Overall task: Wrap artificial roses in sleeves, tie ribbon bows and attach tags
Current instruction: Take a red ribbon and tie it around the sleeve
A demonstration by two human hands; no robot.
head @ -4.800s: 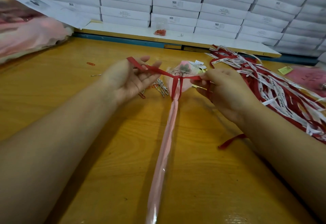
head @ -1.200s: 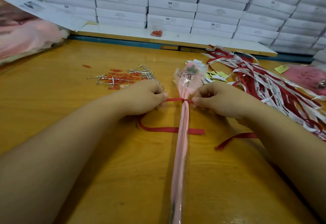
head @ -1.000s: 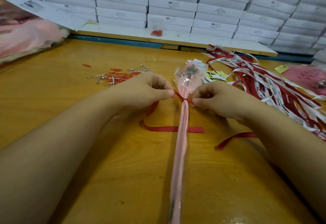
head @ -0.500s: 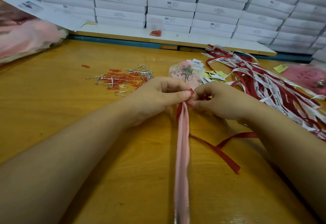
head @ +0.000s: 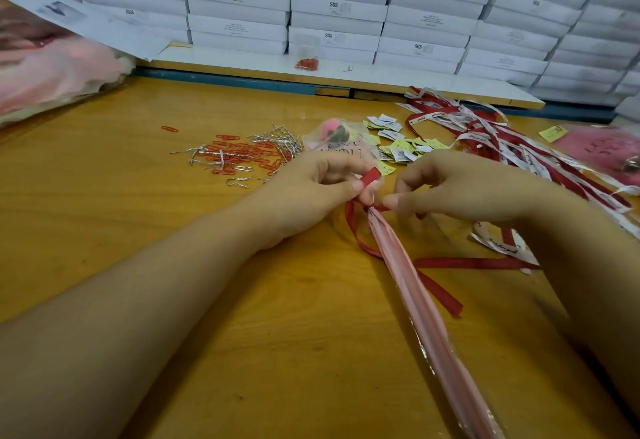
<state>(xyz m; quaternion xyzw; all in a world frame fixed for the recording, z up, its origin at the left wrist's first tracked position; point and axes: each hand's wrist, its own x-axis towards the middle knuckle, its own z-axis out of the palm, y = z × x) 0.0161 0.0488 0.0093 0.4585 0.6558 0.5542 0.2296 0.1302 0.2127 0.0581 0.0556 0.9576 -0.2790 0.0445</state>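
Fingers (head: 354, 185) of left hand (head: 311, 196) and right hand (head: 467, 189) pinch red ribbon (head: 371, 175) on the sleeved rose (head: 415, 307), stem toward five o'clock; loops want even tension.

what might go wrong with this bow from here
The left hand pinches only a small loop of red ribbon; it may slip out before the right hand knots it. The ribbon's loose tails cross the pink sleeve and could get caught in the knot.
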